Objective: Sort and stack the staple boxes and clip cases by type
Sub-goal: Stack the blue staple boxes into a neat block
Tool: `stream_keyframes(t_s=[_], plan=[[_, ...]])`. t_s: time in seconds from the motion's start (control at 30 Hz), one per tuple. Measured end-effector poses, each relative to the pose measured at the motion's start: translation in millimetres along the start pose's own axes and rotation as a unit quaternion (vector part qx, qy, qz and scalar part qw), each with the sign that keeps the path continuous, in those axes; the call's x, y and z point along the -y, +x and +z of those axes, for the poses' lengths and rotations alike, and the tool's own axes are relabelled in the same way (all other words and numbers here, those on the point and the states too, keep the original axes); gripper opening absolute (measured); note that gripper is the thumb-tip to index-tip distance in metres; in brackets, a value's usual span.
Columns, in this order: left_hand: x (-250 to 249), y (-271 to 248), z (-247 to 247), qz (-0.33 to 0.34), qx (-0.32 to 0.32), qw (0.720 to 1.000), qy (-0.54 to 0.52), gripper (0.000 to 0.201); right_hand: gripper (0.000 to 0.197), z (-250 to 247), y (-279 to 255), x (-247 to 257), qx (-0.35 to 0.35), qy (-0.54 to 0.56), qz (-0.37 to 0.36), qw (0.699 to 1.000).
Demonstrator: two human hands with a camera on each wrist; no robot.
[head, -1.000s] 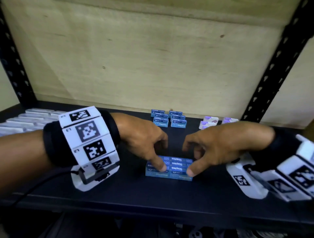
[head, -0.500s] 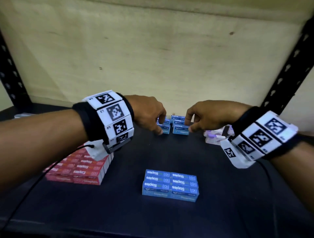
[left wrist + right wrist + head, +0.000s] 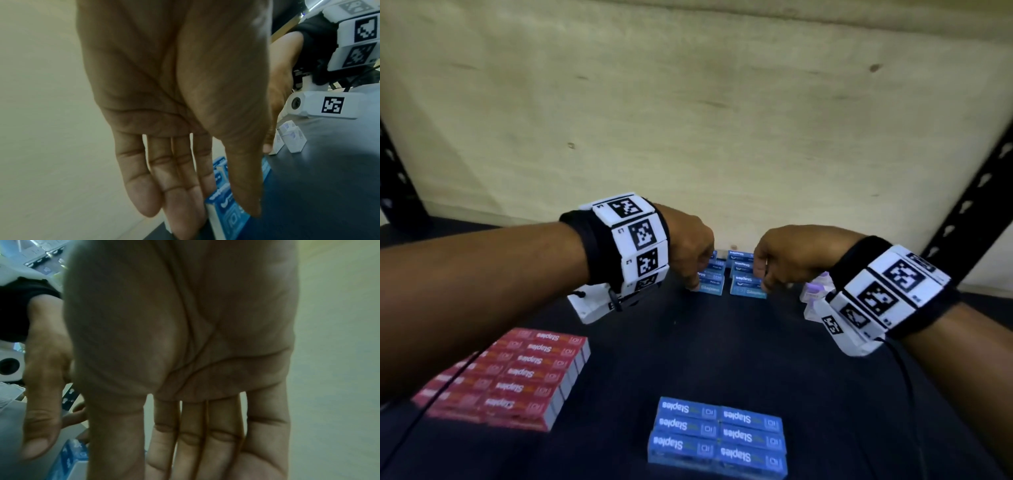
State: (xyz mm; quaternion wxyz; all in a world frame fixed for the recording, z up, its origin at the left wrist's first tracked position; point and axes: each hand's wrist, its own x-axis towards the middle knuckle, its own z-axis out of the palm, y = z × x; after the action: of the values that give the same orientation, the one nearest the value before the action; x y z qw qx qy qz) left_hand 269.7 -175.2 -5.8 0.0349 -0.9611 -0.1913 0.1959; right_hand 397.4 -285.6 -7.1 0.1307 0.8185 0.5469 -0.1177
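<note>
Since the earlier frame, both hands have been brought down onto the far group of blue staple boxes (image 3: 726, 274) near the back wall (image 3: 688, 120). The left hand (image 3: 690, 251) is set against the left column with fingers nearly straight, thumb on the nearest box; the right hand (image 3: 779, 260) is placed at the right column, though whether anything is pinched cannot be told. The two columns should be squeezed together evenly and lifted level, so no box slips out, then carried to the blue stack (image 3: 719, 437) at the front. Beside it, the red stack (image 3: 517, 377) is now seen more fully. White clip cases (image 3: 816, 291) lie just right.
</note>
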Motion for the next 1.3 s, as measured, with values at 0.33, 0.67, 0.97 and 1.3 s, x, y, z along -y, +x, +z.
stream_keyframes(t_s=[0.33,0.67,0.97,1.3], plan=[[-5,-15,3,0.020,0.024,0.999,0.019,0.026,0.021,5,-21,12,0.001,-0.008,-0.041,0.999],[-12,-79,26,0.056,0.045,0.997,-0.008,0.017,0.013,26,-88,32,0.003,0.014,-0.076,0.997],[-24,-119,45,0.072,0.026,0.997,0.009,0.018,0.007,43,-129,40,-0.005,0.025,-0.074,0.997],[-31,-136,47,0.075,0.008,0.997,0.011,0.016,0.013,49,-144,41,0.001,0.033,-0.055,0.998]])
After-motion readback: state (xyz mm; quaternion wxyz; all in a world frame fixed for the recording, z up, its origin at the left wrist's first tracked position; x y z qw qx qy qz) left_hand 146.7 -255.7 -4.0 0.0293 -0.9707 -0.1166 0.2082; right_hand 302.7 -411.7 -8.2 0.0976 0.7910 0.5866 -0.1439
